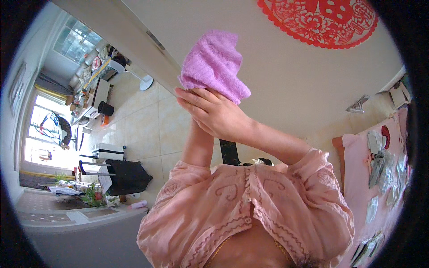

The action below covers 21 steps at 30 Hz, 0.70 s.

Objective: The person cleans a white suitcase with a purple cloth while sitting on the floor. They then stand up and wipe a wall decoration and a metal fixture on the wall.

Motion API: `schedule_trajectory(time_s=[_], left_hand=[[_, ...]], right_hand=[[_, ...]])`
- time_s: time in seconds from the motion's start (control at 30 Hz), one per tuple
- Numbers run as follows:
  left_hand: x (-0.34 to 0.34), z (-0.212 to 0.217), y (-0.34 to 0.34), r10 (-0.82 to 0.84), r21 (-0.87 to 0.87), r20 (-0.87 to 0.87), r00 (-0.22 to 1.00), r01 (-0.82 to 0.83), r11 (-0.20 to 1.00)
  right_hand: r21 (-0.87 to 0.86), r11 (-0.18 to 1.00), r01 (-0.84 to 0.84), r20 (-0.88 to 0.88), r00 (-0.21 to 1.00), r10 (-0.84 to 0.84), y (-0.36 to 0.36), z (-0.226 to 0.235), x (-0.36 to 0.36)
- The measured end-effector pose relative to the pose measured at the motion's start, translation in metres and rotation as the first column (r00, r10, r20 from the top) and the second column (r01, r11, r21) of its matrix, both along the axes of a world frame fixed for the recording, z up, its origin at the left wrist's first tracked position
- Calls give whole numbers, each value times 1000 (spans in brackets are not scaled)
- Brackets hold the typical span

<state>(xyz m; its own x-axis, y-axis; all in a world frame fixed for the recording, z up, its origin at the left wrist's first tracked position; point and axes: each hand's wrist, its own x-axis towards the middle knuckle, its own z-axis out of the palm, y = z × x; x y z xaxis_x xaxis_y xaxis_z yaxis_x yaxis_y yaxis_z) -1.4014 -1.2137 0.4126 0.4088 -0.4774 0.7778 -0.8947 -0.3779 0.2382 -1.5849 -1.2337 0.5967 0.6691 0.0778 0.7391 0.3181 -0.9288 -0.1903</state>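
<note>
A fluffy purple cloth (213, 67), folded and bunched, stands up beyond my hands in front of a pale door. My right hand (214, 110) reaches across from the right, its fingers closed together against the cloth's lower end and pointing left. Below and behind it my left forearm (199, 145) rises. The left hand is mostly hidden by my right hand and the cloth, so its fingers cannot be made out. Both wrists cross close together in front of my chest.
The pale door (286, 76) bears a red paper-cut decoration (319, 20) and a metal handle (357, 104). To the right is a bed with a pink cover (357, 178) and several garments. At left stand a black suitcase (129, 177), a black bin (105, 108) and a cluttered desk.
</note>
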Motion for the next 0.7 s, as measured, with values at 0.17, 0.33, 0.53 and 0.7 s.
schedule_trajectory(time_s=[0.17, 0.33, 0.53, 0.7], left_hand=[[14, 101, -40, 25, -207, 156, 987, 8, 978], [-8, 254, -120, 98, -415, 404, 909, 87, 906], [-28, 229, -147, -2, -298, 412, 911, 137, 945], [-65, 125, -131, -199, 187, 268, 943, 151, 971]], right_hand=[[4, 999, -32, 157, 987, 31, -19, -3, -27], [-95, 866, 491, 2, 870, -493, -115, -7, -61], [-387, 707, 592, 26, 774, -633, -198, -14, -84], [-589, 505, 631, 119, 686, -718, -226, -36, -75]])
